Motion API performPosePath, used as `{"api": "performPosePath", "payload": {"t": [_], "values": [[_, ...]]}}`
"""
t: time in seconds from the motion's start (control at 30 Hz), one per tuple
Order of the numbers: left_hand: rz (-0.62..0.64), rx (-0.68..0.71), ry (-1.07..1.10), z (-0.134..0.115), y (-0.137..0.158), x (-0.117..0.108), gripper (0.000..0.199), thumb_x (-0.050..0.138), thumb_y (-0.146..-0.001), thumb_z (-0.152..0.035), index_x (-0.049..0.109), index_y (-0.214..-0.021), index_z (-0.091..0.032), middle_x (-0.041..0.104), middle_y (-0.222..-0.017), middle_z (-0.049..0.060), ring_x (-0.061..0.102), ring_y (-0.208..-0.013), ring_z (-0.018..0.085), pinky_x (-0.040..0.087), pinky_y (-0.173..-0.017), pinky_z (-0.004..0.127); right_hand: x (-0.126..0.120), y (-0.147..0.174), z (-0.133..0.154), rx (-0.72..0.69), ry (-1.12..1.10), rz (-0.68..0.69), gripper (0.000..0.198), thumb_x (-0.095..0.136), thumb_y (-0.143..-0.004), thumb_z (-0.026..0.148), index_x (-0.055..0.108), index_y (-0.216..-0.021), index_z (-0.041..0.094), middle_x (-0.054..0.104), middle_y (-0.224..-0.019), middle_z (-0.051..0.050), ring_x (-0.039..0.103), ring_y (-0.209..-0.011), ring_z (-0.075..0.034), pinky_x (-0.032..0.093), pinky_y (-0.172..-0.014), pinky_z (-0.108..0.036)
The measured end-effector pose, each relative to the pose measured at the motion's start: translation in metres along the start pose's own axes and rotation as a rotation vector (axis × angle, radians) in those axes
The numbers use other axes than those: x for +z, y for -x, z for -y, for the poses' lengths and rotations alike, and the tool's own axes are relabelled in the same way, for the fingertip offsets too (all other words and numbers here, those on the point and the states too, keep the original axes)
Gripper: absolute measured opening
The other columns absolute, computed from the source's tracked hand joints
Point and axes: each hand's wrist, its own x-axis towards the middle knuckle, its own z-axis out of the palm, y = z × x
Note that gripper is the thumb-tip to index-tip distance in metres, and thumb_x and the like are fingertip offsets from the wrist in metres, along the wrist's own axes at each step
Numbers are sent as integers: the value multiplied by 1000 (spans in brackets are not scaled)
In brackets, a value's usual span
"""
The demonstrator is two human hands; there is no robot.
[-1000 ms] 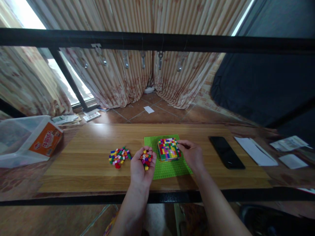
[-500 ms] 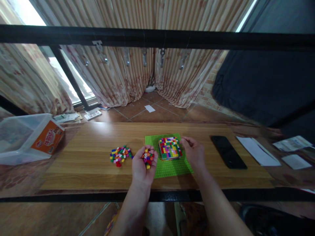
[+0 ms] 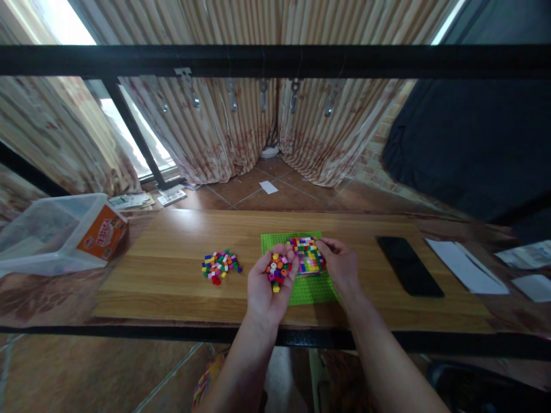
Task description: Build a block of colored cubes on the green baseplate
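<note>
The left hand (image 3: 263, 288) is turned palm up, its grip cupped around a handful of small toy bricks (image 3: 279, 271) in yellow, red, orange, pink, white and purple. The right hand (image 3: 343, 269) has thumb and fingers drawn into a narrow grip at the right edge of a squarish multicoloured brick block (image 3: 309, 256); whether a brick sits between those fingertips is too small to tell. The left fingers overlap the block's left side in view, and I cannot tell whether they touch it.

The block stands on a green studded baseplate (image 3: 313, 291), which lies flat on the wooden bench (image 3: 163, 287). Left of the left hand, well apart from the baseplate, a loose pile of mixed-colour bricks (image 3: 221, 265) spreads on the wood. To the right of the right hand lies a black smartphone (image 3: 410, 267), with white paper (image 3: 467, 269) beyond it. A clear plastic bin (image 3: 51, 221) with an orange label (image 3: 102, 234) stands at the far left. Behind, patterned curtains (image 3: 241, 137) hang above a tiled floor (image 3: 301, 198).
</note>
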Motion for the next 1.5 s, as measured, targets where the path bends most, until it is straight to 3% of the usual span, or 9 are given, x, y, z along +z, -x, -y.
{"api": "performPosePath", "payload": {"t": [0.13,0.23,0.33,0.43,0.63,0.97,1.1,1.23,1.5], "values": [[55,-53,20,4,1,0,22,47,-88,-17,67,-90,-7,70,-96,15,69,-86,19,57,-82,34,-1,7,12,-80,87,-22,32,67,-72,43,72,-87,15,73,-83,-8,65,-73,-20,51,-73,-37],[75,-65,31,6,0,1,22,47,-88,-17,66,-93,-9,70,-99,15,69,-88,19,57,-82,34,-4,25,33,-327,185,-37,25,57,-83,38,72,-90,18,70,-88,-7,64,-79,-20,50,-77,-37],[73,-66,46,6,-2,1,22,47,-87,-17,66,-94,-9,70,-100,15,69,-90,19,57,-80,32,-8,49,57,-521,151,215,17,58,-86,31,73,-91,25,69,-94,-4,64,-87,-19,51,-79,-35],[72,-77,54,5,-2,2,23,46,-88,-17,67,-94,-9,70,-99,14,68,-90,17,56,-77,26,-12,67,70,-581,177,460,17,61,-86,27,73,-98,29,66,-101,-3,64,-92,-19,52,-80,-34],[71,-98,36,4,2,4,24,45,-88,-16,68,-91,-9,70,-95,12,68,-82,14,55,-66,20,-9,71,67,-584,245,582,20,60,-88,22,71,-103,29,64,-100,-3,62,-96,-18,51,-85,-34],[90,-81,45,6,-2,1,21,48,-86,-13,68,-89,-8,70,-88,12,68,-80,16,56,-65,21,-8,68,65,-541,219,469,17,56,-90,28,71,-98,26,68,-101,-3,63,-96,-18,50,-85,-32],[10,-36,55,4,-2,0,20,49,-86,-14,67,-85,-6,70,-88,14,69,-80,17,57,-78,30,-17,54,58,-465,204,264,23,53,-90,35,72,-97,23,70,-96,-5,65,-88,-19,51,-81,-34],[-35,1,86,0,-2,1,18,50,-85,-13,67,-83,-7,70,-86,13,69,-77,16,57,-80,32,-30,33,43,-323,322,96,32,54,-86,41,73,-91,16,73,-90,-10,67,-81,-23,51,-76,-36],[-28,1,77,-2,-1,1,18,51,-84,-13,67,-81,-7,70,-87,13,69,-75,16,57,-79,31,-30,15,25,-270,558,106,38,47,-85,40,74,-91,14,75,-90,-13,68,-82,-27,50,-77,-38]]}}
